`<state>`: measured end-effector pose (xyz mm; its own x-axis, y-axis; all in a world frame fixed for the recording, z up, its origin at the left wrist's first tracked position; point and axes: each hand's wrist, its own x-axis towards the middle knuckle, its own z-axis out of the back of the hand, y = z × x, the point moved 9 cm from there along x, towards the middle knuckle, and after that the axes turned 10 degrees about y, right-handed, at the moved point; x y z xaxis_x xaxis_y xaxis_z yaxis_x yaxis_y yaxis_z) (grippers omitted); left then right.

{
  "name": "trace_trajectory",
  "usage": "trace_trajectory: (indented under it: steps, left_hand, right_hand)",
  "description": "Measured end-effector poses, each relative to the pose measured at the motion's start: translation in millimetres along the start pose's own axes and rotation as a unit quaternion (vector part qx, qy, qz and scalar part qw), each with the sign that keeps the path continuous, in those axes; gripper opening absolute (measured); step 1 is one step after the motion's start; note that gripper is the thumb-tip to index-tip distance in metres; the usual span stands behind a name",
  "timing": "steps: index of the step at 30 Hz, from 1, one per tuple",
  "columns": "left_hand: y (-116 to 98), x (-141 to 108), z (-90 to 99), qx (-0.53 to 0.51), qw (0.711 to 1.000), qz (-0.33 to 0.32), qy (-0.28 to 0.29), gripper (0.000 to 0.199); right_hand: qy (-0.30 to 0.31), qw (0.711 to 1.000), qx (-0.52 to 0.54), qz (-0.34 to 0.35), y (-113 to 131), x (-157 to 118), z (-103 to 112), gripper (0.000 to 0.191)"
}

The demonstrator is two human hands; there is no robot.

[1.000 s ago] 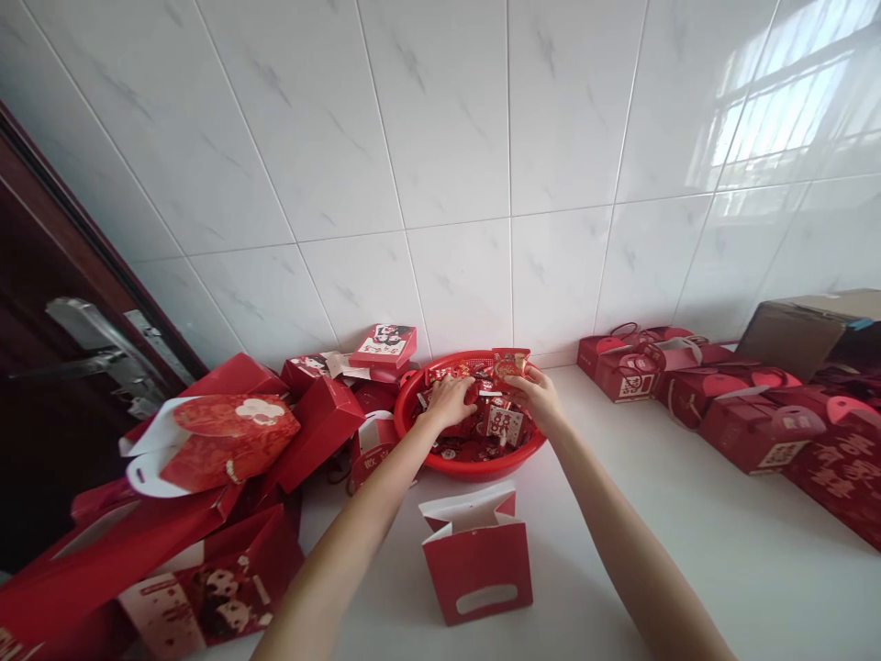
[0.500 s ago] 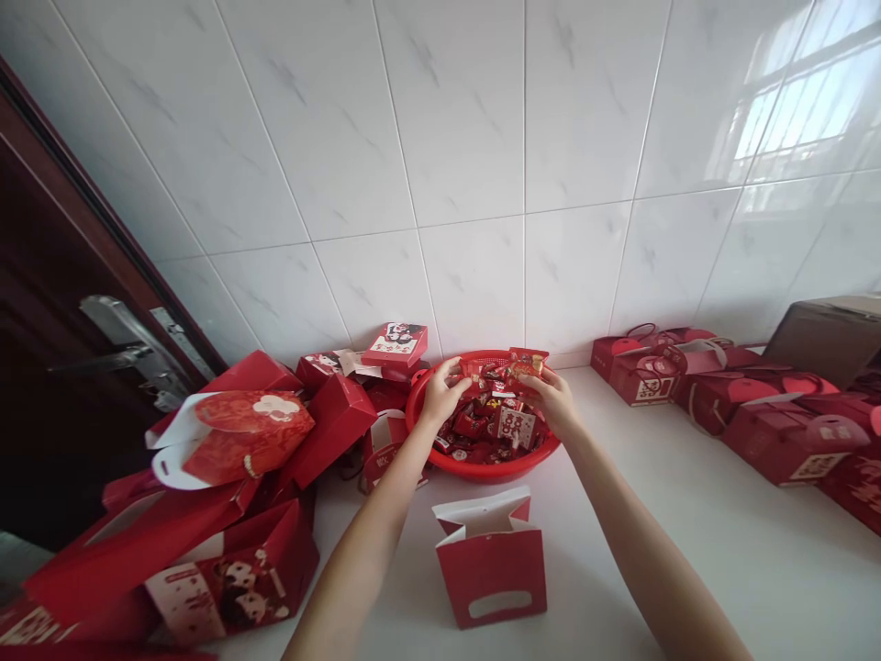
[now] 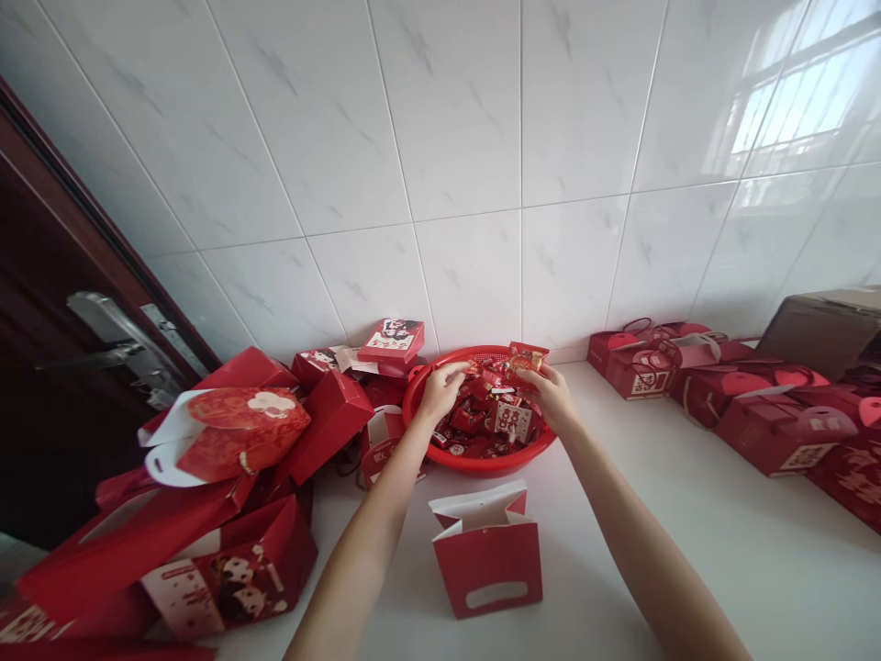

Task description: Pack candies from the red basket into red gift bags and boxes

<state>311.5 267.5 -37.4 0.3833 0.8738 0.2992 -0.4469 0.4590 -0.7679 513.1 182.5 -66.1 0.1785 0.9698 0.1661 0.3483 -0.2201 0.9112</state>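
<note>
A red plastic basket [image 3: 492, 466] full of small red-wrapped sweets stands against the wall. Over its right part, my right hand [image 3: 549, 390] grips a red and gold packet [image 3: 527, 359]. My left hand [image 3: 444, 386] is over the basket's left side, thumb and fingers pressed together; what they hold, if anything, is too small to name. In front of the basket, an open red paper box [image 3: 488, 560] with a white inside stands upright, touched by neither hand.
Red boxes [image 3: 330, 427] are heaped on the left beside a dark door [image 3: 41, 367]. Closed red gift boxes [image 3: 775, 431] stand in rows on the right, near a brown carton [image 3: 819, 330]. A tiled wall [image 3: 468, 138] rises behind.
The fingers of my left hand have drawn closer together over the basket. My right hand keeps its packet in nearly the same place. The whole view has shifted slightly.
</note>
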Motion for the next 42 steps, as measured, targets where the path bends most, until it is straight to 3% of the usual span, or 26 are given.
trace_trajectory:
  steps: [4,9,14,19,23,32,38,42]
  left_hand:
    - [5.4,-1.5,18.3,0.060,0.997,0.035,-0.017,0.041]
    - [6.9,-9.8,30.3,0.154,0.984,0.061,0.065,0.028]
    - [12.4,-22.1,17.3,0.248,0.949,0.089,0.174,0.028]
    - [23.2,-27.2,-8.2,0.326,0.911,0.115,0.223,0.032]
    - [23.7,-27.1,-20.1,0.369,0.893,0.123,0.227,0.038]
    - [22.2,-25.4,-24.9,0.395,0.881,0.139,0.221,0.039]
    - [22.4,-20.7,-15.6,0.370,0.901,0.135,0.179,0.030]
    - [17.8,-20.4,-11.3,0.320,0.927,0.113,0.160,0.010]
  right_hand:
    - [-0.012,1.000,0.001,0.001,-0.1,-0.3,1.6,0.028]
    - [-0.003,1.000,-0.001,-0.008,-2.4,0.6,0.3,0.030]
    - [0.001,1.000,0.001,-0.014,-3.9,0.3,-1.7,0.030]
    - [0.005,1.000,-0.011,-0.010,-4.0,0.9,-1.9,0.029]
    - [0.018,1.000,-0.017,-0.004,-4.0,2.6,-3.3,0.030]
    - [0.022,1.000,-0.017,-0.007,1.1,-2.8,-8.0,0.028]
    - [0.020,1.000,-0.021,-0.003,0.5,-2.5,-7.3,0.030]
    - [0.022,0.999,-0.023,-0.005,0.0,-2.0,-7.4,0.030]
